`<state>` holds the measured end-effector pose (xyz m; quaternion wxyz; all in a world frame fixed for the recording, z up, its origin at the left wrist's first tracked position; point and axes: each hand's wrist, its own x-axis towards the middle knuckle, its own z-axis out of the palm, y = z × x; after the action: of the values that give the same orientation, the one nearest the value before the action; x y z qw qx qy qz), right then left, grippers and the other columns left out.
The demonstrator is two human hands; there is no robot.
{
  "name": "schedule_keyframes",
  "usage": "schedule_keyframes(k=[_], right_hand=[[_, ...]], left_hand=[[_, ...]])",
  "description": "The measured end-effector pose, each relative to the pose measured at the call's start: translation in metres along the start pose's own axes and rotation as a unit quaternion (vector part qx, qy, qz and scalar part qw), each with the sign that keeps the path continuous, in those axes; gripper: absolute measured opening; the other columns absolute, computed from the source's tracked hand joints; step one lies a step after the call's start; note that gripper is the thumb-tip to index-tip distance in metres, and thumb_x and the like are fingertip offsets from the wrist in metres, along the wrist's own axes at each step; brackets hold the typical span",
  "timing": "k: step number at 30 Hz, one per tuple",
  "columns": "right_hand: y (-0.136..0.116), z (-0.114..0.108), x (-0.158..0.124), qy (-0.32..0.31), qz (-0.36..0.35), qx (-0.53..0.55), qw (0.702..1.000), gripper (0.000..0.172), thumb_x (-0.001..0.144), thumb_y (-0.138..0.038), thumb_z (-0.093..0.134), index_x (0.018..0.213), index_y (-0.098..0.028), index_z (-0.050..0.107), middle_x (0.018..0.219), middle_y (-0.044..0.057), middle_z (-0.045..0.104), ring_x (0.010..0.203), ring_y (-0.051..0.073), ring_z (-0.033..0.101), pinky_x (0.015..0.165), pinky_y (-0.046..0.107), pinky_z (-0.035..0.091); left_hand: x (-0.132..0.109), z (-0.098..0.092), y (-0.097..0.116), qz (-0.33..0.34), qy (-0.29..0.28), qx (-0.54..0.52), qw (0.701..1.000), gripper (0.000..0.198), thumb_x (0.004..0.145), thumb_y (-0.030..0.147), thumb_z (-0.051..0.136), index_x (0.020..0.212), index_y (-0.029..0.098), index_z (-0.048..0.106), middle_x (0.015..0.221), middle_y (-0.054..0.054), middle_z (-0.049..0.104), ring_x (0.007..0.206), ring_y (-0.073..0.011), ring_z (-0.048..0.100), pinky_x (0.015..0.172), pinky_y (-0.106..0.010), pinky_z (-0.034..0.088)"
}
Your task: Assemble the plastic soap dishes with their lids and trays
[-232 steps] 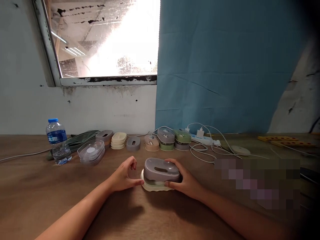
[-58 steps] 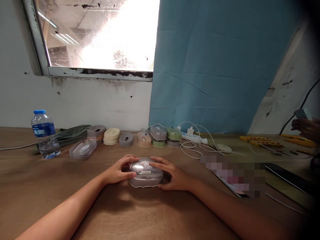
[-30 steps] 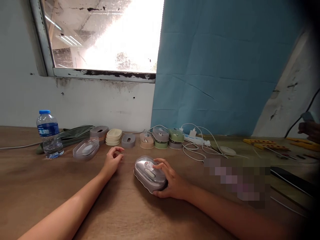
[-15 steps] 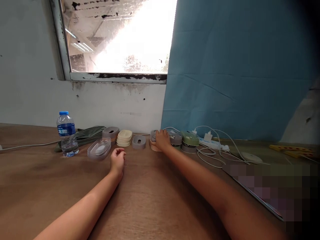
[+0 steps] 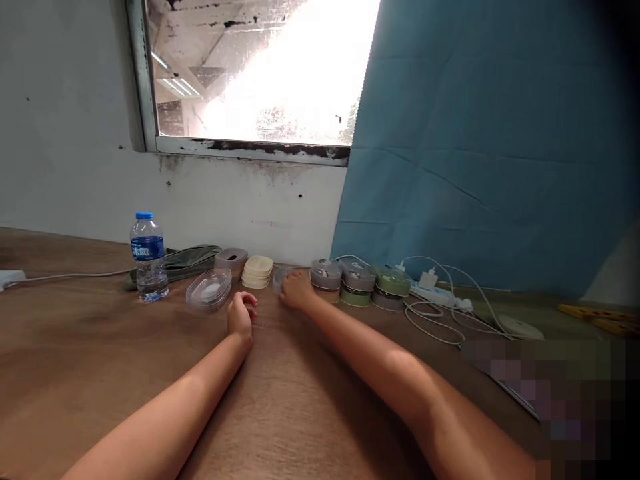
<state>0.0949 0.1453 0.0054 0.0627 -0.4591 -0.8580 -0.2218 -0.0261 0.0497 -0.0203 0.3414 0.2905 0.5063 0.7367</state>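
Filling the whole foreground, the brown wooden tabletop (image 5: 280, 400) runs back to a row by the wall: three two-tier box stacks side by side, green over gray (image 5: 391, 281), gray over green (image 5: 357, 276), gray over tan (image 5: 325, 275). Over left stands the blue-capped water bottle (image 5: 149, 250). Near the clear plastic lids (image 5: 200, 303), the left hand (image 5: 243, 313) hangs loosely half-curled, nothing in it. Far forward, the right hand (image 5: 297, 291) has its fingers bent down, tips hidden; I cannot tell how firm the hold is. Cream trays (image 5: 257, 268), neatly piled, and finally the gray oval cover (image 5: 277, 283), partly under that right hand, between those trays and the gray-over-tan stack!
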Motion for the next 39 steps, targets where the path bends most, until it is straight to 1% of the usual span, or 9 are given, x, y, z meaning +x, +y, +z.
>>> schedule_keyframes(k=[9, 16, 18, 20, 24, 25, 28, 31, 39], right_hand=[[-0.003, 0.003, -0.005, -0.023, -0.034, 0.042, 0.998, 0.029, 0.089, -0.033, 0.051, 0.11, -0.014, 0.053, 0.111, 0.008, 0.055, 0.098, 0.021, 0.054, 0.084, 0.042, 0.045], [0.012, -0.061, -0.109, -0.032, -0.172, 0.115, 0.978, 0.029, 0.087, -0.036, 0.05, 0.106, -0.014, 0.052, 0.107, 0.011, 0.055, 0.1, 0.023, 0.047, 0.09, 0.036, 0.037], [0.02, -0.084, -0.148, -0.022, -0.232, 0.175, 0.957, 0.032, 0.087, -0.03, 0.05, 0.116, -0.017, 0.046, 0.111, 0.009, 0.053, 0.1, 0.022, 0.046, 0.09, 0.036, 0.036], [0.03, -0.1, -0.183, -0.036, -0.228, 0.194, 0.953, 0.034, 0.085, -0.025, 0.051, 0.118, -0.021, 0.045, 0.109, 0.008, 0.053, 0.097, 0.022, 0.047, 0.088, 0.037, 0.037], [0.051, -0.107, -0.223, -0.056, -0.212, 0.214, 0.952, 0.034, 0.082, -0.016, 0.05, 0.115, -0.022, 0.047, 0.11, 0.008, 0.053, 0.093, 0.021, 0.049, 0.085, 0.037, 0.038], [0.055, -0.105, -0.227, -0.057, -0.211, 0.223, 0.95, 0.036, 0.08, -0.012, 0.049, 0.115, -0.021, 0.047, 0.11, 0.008, 0.053, 0.093, 0.02, 0.049, 0.085, 0.036, 0.038], [0.063, -0.091, -0.231, -0.05, -0.201, 0.255, 0.944, 0.048, 0.069, -0.005, 0.048, 0.116, -0.016, 0.045, 0.11, 0.009, 0.054, 0.092, 0.02, 0.049, 0.085, 0.035, 0.038], [0.066, -0.076, -0.231, -0.04, -0.19, 0.283, 0.939, 0.059, 0.061, -0.004, 0.049, 0.119, -0.013, 0.044, 0.112, 0.009, 0.055, 0.092, 0.021, 0.048, 0.084, 0.035, 0.038], [0.068, -0.053, -0.233, -0.032, -0.164, 0.324, 0.931, 0.055, 0.075, 0.002, 0.038, 0.122, -0.024, 0.05, 0.122, 0.0, 0.054, 0.094, 0.019, 0.042, 0.083, 0.032, 0.04]], left_hand=[[0.012, -0.002, -0.002, 0.06, -0.006, 0.047, 0.997, 0.024, 0.064, 0.032, 0.03, 0.048, 0.02, 0.041, 0.047, 0.0, 0.045, 0.039, -0.01, 0.04, 0.037, -0.021, 0.03], [0.005, -0.007, 0.006, 0.189, -0.092, 0.149, 0.966, 0.027, 0.071, 0.027, 0.029, 0.051, 0.02, 0.045, 0.05, 0.0, 0.046, 0.047, -0.0126, 0.043, 0.046, -0.023, 0.034], [-0.001, -0.007, 0.008, 0.234, -0.139, 0.177, 0.946, 0.025, 0.071, 0.025, 0.033, 0.05, 0.02, 0.046, 0.053, 0.0, 0.047, 0.054, -0.014, 0.046, 0.054, -0.024, 0.038], [-0.001, -0.004, 0.01, 0.293, -0.195, 0.24, 0.905, 0.024, 0.074, 0.022, 0.036, 0.052, 0.019, 0.048, 0.058, -0.001, 0.051, 0.061, -0.0151, 0.049, 0.062, -0.025, 0.04], [0.027, 0.016, 0.011, 0.441, -0.271, 0.493, 0.699, 0.024, 0.081, 0.015, 0.035, 0.072, 0.018, 0.057, 0.082, -0.005, 0.06, 0.082, -0.018, 0.055, 0.079, -0.028, 0.041], [0.039, 0.023, 0.011, 0.452, -0.275, 0.523, 0.668, 0.023, 0.08, 0.012, 0.036, 0.079, 0.017, 0.058, 0.089, -0.007, 0.061, 0.09, -0.019, 0.054, 0.084, -0.029, 0.04], [0.075, 0.046, 0.007, 0.442, -0.257, 0.569, 0.644, 0.031, 0.075, 0.003, 0.041, 0.099, 0.012, 0.058, 0.109, -0.014, 0.057, 0.105, -0.0245, 0.05, 0.093, -0.036, 0.034], [0.1, 0.059, -0.001, 0.414, -0.21, 0.618, 0.634, 0.033, 0.075, 0.004, 0.041, 0.104, 0.005, 0.055, 0.109, -0.022, 0.056, 0.108, -0.0314, 0.048, 0.092, -0.044, 0.032], [0.113, 0.053, -0.013, 0.399, -0.208, 0.644, 0.619, 0.039, 0.075, 0.002, 0.038, 0.11, 0.008, 0.052, 0.098, -0.017, 0.063, 0.092, -0.0264, 0.058, 0.08, -0.034, 0.039]])
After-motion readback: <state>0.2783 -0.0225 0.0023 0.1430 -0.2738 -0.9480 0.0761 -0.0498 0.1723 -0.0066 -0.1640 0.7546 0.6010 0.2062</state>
